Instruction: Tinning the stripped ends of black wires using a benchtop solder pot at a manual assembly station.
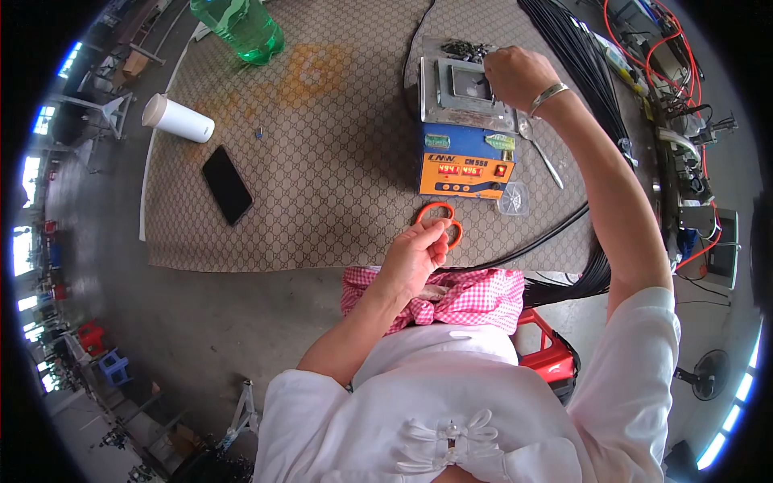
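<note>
Table point(322, 177) w/ patterned cover: blue/orange solder pot point(463, 167) twd. R edge; orange-handled scissors point(453, 217) nr. front edge. L hand point(413, 256): fingers curled at scissors, grip cannot be told. R hand point(519, 76): fingers bunched narrow over pot's top; held item, if any, indistinct.

The right hand point(515, 78) hides its own fingertips, so whatever they may grip cannot be told. The left hand point(417, 256) covers part of the orange loops point(436, 209), and its grip is unclear. The dark pieces point(467, 50) heaped beyond the metal plate are too small to identify, as is a blue speck point(258, 134). The top edge cuts off the green bottle point(241, 30).
</note>
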{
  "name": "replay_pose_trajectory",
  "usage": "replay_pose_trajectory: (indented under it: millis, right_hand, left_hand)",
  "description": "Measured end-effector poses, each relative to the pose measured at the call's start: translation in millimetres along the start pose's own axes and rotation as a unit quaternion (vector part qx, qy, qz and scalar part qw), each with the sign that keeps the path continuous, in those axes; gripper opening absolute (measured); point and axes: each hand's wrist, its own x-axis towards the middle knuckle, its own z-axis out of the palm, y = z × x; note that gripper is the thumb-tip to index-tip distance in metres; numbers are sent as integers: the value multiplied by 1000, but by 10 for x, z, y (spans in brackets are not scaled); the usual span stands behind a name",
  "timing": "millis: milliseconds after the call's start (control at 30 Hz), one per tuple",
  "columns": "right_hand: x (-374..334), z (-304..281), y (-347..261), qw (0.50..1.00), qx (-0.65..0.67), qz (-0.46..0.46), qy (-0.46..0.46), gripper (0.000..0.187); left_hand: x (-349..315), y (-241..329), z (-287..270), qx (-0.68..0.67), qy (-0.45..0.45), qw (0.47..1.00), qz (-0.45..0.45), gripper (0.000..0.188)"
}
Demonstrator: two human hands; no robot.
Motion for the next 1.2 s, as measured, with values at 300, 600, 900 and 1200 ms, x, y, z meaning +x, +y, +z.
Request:
replay_pose_trajectory:
  millis: [300,600,900,1200]
  right_hand:
    - [-13,-11,-77,1000,-6,3,-24,17]
    - [-7,58,-74,1000,-11,0,-15,15]
    - [-44,90,-39,1000,19,10,15,14]
    - [-573,81,22,871,485,54,52,19]
  left_hand:
    - [41,-36,-42,-5,-16,1000,-7,15]
    - [55,-23,-38,-28,-12,999,-10,15]
    - [22,-15,18,-17,6,1000,1,13]
    - [-78,129,267,37,-21,997,68,14]
